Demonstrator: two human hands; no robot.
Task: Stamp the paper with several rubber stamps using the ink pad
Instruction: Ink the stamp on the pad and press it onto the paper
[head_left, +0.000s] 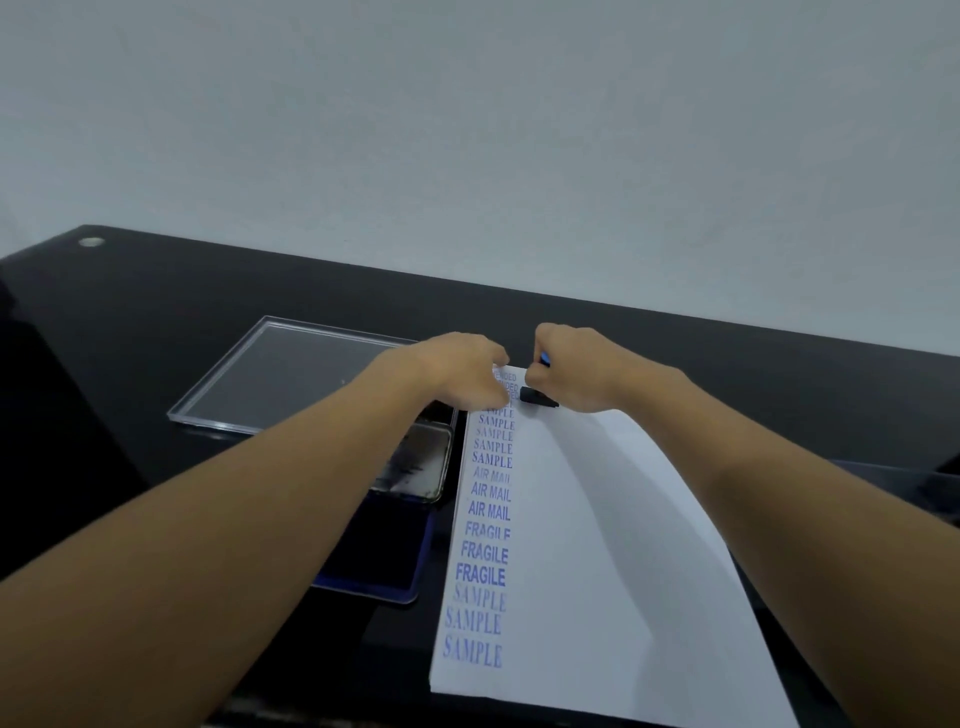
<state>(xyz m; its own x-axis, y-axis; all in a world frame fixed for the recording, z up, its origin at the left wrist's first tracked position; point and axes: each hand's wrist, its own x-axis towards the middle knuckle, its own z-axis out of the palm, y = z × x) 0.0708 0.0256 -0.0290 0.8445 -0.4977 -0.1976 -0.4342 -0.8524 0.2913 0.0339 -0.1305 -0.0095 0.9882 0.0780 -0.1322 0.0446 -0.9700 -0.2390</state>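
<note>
Head view, arms outstretched; left hand (462, 366) pressing paper (597, 519), right hand (576, 366) gripping stamp (535, 396)

Black table (208, 291): paper (597, 545), ink pad (384, 561), clear tray (291, 374).

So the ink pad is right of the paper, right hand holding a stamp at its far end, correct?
No. Head view shows the ink pad left of the paper; the right hand does hold a stamp at its far end.
</note>
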